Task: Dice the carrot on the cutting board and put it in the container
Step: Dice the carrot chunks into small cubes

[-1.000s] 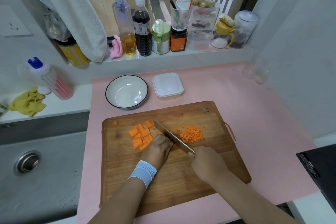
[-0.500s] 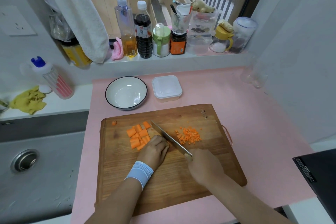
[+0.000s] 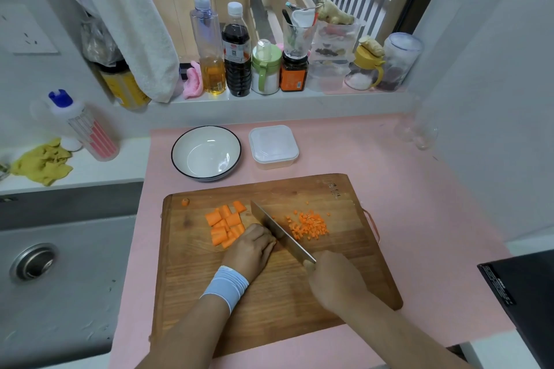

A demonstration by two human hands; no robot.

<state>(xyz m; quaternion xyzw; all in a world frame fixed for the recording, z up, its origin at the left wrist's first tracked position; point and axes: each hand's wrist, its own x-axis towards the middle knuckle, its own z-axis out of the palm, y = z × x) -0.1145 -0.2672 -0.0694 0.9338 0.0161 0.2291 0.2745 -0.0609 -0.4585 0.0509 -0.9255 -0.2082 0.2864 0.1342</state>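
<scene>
Nearest, the right hand (image 3: 332,275) is closed tight round the handle of the knife (image 3: 278,231), only a pale stub of handle showing at the blade's heel. The blade runs diagonally away to the left with its edge down on the wooden cutting board (image 3: 299,308). The left hand (image 3: 251,252), with a pale blue wristband (image 3: 226,286) behind it, sits knuckles-up with its fingers curled down against the left face of the blade. What lies under those fingers is hidden, so I cannot tell whether it grips anything. Just beyond and left of that hand, touching it, lie the carrot chunks (image 3: 224,226), bright orange and thick, in a loose heap. On the blade's other side lies the diced carrot (image 3: 308,225), a scatter of tiny orange cubes. One stray bit (image 3: 185,202) sits alone near the board's far left corner. Small marks stamped near the board's far right corner are too faint to read. Beyond the board, on the pink mat (image 3: 419,219), stand a white bowl (image 3: 173,156) with a dark rim and, just right of it, the container (image 3: 273,145), square, translucent white, its lid on. Farther back on the sill, the dark sauce bottle (image 3: 236,60) and the orange-labelled jar (image 3: 293,73) carry print too small to read.
</scene>
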